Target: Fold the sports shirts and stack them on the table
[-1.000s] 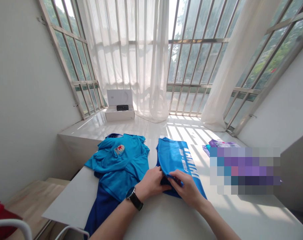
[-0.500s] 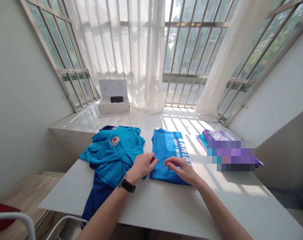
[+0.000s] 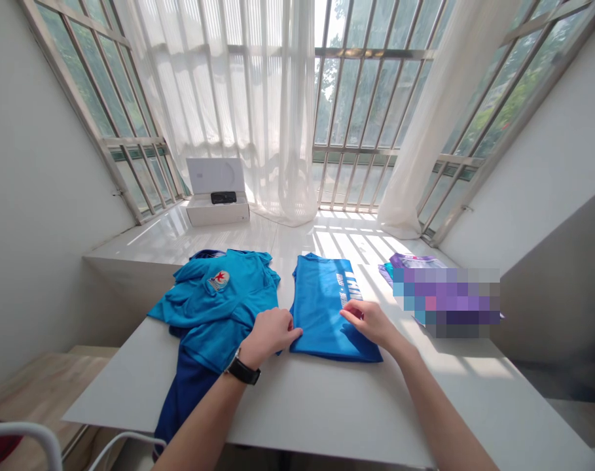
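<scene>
A folded blue T-shirt [image 3: 319,311] with white lettering lies on the white table. My left hand [image 3: 271,335], with a black-strapped watch on its wrist, is at the shirt's near left edge. Its fingers are curled and its thumb is over the fabric, closed on that edge; the fingertips are partly hidden. Over the shirt's right part is my right hand [image 3: 370,320], thumb and forefinger drawn together with no fabric visible between them. A loosely heaped teal shirt [image 3: 245,281] with a red-star badge lies to the left, on top of dark blue clothing [image 3: 189,389].
At the right lies a stack of purple garments [image 3: 419,261], partly blurred out. An open white box [image 3: 217,212] with a black object [image 3: 223,197] in it stands on the window ledge. White chair frames [image 3: 36,428] are at the lower left, below the table edge.
My left hand has moved down to the folded T-shirt's left edge. My right hand has moved slightly right, its thumb and forefinger coming together. The view has shifted slightly.
</scene>
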The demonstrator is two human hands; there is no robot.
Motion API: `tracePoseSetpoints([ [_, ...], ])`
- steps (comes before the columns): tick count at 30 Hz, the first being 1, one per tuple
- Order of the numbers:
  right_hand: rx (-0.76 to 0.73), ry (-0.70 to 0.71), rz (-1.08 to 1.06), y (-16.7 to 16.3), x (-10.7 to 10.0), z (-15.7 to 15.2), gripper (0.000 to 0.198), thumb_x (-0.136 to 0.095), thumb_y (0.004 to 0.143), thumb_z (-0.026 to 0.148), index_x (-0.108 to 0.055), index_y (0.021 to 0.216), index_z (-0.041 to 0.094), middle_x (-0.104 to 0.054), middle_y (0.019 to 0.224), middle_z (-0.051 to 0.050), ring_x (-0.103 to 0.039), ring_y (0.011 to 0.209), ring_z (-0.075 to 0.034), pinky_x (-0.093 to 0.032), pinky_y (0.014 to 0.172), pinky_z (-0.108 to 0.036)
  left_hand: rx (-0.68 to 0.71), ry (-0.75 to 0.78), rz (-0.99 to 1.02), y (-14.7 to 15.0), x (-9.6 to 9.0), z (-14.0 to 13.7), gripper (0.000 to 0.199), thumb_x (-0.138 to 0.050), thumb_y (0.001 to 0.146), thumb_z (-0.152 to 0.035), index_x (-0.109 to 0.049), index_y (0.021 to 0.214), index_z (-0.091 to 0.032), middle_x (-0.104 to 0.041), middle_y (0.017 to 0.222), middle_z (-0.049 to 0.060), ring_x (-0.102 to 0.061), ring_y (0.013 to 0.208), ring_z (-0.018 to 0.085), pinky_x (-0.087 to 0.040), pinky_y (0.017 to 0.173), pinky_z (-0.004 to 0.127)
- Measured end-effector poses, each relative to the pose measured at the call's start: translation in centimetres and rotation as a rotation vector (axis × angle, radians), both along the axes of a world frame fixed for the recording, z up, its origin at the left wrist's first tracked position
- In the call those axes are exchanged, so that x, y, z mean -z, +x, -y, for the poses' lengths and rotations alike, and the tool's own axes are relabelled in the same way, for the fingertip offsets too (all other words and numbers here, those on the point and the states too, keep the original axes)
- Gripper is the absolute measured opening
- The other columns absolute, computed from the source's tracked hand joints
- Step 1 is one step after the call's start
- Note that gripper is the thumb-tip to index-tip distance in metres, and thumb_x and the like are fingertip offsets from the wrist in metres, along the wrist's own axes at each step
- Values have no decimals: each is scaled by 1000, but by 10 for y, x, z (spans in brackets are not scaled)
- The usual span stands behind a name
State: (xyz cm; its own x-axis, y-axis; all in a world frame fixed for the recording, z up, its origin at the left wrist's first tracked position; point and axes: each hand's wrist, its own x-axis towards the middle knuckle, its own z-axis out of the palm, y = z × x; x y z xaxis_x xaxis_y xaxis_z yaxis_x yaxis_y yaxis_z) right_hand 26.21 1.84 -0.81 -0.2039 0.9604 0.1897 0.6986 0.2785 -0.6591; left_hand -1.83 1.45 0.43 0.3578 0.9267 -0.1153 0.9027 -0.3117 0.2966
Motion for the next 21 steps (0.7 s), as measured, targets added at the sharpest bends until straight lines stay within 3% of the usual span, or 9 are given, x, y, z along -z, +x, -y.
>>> tracePoseSetpoints([
  [4, -42, -29, 151, 4, 3, 3, 28, -59, 89, 45, -66, 75, 21, -66, 67, -1, -55, 61, -16, -38, 58, -28, 66, 98, 27, -2, -6, 3, 14, -63, 88, -34, -67, 90, -20, -71, 92, 6, -67, 84, 23, -46, 67, 29],
  [7, -51, -53, 235, 6, 7, 3, 26, -59, 89, 43, -62, 75, 21, -65, 70, -1, -56, 64, -16, -37, 59, -27, 365, 188, 123, 8, -8, 15, 19, -58, 91, -19, -63, 109, -23, -68, 111, 5, -65, 97, 20, -48, 80, 29],
  [10, -6, -74, 305, 4, 9, 3, 26, -56, 91, 42, -60, 76, 21, -66, 72, -1, -58, 66, -16, -37, 60, -27, 602, 234, 156, 25, -3, 30, 25, -56, 98, -28, -59, 123, -26, -66, 117, 5, -62, 102, 22, -47, 85, 31],
  [13, 70, -117, 378, 2, 6, 3, 23, -53, 92, 40, -61, 80, 22, -69, 77, -3, -60, 69, -18, -36, 61, -28, 619, 292, 109, 37, 5, 37, 28, -55, 100, -42, -60, 121, -24, -66, 112, 7, -62, 99, 24, -47, 82, 34],
  [16, 139, -209, 428, 2, 0, 5, 21, -53, 92, 36, -60, 78, 21, -72, 79, -5, -64, 72, -19, -37, 61, -28, 583, 308, 120, 41, 12, 36, 29, -49, 103, -45, -65, 112, -22, -67, 102, 6, -62, 92, 22, -46, 77, 33],
  [21, 114, -536, 341, 7, -9, 12, 35, -47, 92, 34, -47, 59, 22, -70, 59, -5, -57, 46, -14, -38, 49, -26, 526, 332, 123, 42, 13, 30, 34, -47, 104, -46, -69, 97, -22, -69, 95, 5, -61, 86, 21, -45, 74, 34],
])
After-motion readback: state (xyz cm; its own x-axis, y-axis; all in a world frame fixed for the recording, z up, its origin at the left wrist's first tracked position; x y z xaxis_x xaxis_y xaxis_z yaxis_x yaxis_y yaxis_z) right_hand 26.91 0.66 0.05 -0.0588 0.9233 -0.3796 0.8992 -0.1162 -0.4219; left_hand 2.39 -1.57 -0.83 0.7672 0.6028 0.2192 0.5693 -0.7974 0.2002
